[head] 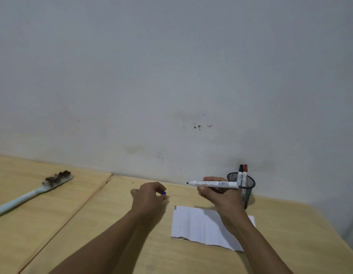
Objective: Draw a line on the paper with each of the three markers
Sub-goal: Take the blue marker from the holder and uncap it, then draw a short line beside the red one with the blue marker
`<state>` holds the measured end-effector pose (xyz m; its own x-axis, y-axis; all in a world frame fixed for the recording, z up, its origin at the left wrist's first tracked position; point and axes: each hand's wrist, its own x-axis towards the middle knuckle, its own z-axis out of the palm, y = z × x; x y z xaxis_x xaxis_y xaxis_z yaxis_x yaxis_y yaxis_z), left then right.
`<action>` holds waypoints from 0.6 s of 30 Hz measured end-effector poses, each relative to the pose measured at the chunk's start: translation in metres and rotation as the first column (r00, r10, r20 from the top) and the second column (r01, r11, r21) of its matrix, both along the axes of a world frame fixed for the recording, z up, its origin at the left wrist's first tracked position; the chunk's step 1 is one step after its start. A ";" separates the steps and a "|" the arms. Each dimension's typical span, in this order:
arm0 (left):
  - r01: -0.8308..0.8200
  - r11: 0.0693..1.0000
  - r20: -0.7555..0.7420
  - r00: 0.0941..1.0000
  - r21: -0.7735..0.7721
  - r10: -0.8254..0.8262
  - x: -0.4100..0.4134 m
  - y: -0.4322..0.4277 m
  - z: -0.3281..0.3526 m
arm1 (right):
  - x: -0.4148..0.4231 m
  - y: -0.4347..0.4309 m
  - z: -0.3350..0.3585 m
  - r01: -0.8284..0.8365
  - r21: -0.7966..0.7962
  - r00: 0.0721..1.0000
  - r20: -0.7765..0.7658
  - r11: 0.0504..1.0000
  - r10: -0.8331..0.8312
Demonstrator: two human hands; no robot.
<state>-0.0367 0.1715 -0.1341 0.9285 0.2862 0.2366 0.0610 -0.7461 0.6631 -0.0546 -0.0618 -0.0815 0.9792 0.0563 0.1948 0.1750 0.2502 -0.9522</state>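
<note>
Landmark: white paper (201, 224), lying flat on the wooden table (132, 244). Two short marks, one dark and one red, sit at its far left corner.

Right hand (219, 194): raised above the paper's far edge, fingers closed around an uncapped white marker (213, 183). Marker is horizontal, dark tip pointing left, clear of the paper.

Left hand (150, 196): just left of the paper's far left corner, fingers curled and pinching a small blue cap (164, 193).

Mesh pen cup (243, 186): beyond the paper's far right side, behind the right hand. It holds two upright markers, black-capped marker (240, 173) and red-capped marker (245, 173), side by side.

Brush (33, 191): far left of the paper, pale handle, dirty bristles, untouched.
</note>
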 end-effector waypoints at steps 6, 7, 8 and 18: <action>0.044 0.998 -0.003 0.999 0.044 -0.044 -0.001 0.001 -0.007 | 0.006 0.008 -0.008 -0.016 0.022 1.000 -0.014 1.000 0.017; 0.049 0.997 -0.008 0.999 0.058 -0.048 0.000 0.002 -0.007 | 0.007 0.010 -0.009 -0.020 0.022 1.000 -0.017 1.000 0.020; 0.050 0.995 -0.005 0.999 0.083 -0.050 -0.001 0.002 -0.008 | 0.009 0.011 -0.009 -0.017 0.001 1.000 -0.015 1.000 0.017; 0.226 0.888 -0.030 0.972 0.400 -0.234 -0.049 -0.017 -0.008 | 0.024 0.037 -0.044 -0.168 -0.274 0.981 -0.143 0.947 0.132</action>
